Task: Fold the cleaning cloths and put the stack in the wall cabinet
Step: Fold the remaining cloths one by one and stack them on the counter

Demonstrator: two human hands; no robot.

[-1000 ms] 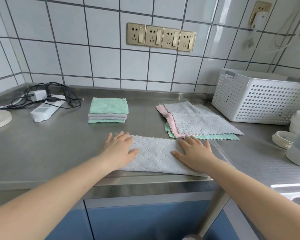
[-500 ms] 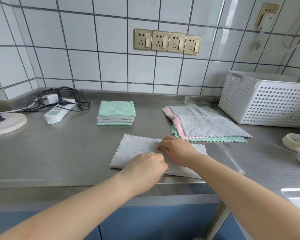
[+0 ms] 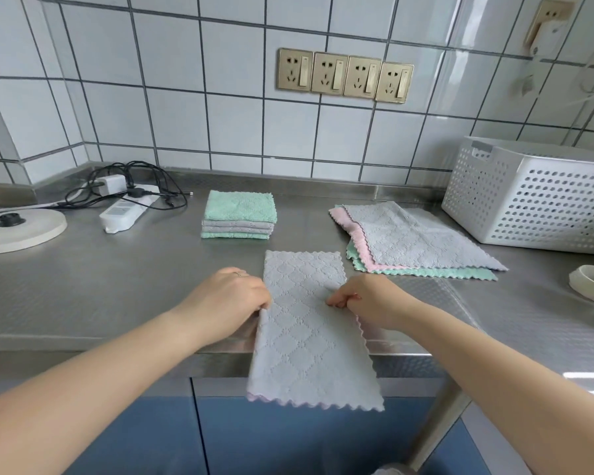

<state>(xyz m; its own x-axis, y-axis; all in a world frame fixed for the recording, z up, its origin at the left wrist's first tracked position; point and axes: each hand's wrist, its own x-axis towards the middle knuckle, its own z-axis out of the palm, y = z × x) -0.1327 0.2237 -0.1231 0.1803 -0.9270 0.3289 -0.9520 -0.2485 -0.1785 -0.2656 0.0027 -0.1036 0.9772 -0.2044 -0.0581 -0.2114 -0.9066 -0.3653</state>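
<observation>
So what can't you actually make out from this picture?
- Wall cabinet: outside the head view.
- Left hand and right hand fingertips: curled under at the grey cloth edges.
- Basket contents: hidden by its wall.
- White dishes: cut off by the right edge.

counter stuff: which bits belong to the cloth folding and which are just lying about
Part of the job:
grey cloth pinched by left hand and right hand
folded stack
unfolded pile

Just lying about:
white basket
power strip and cables
round white base
white dishes
</observation>
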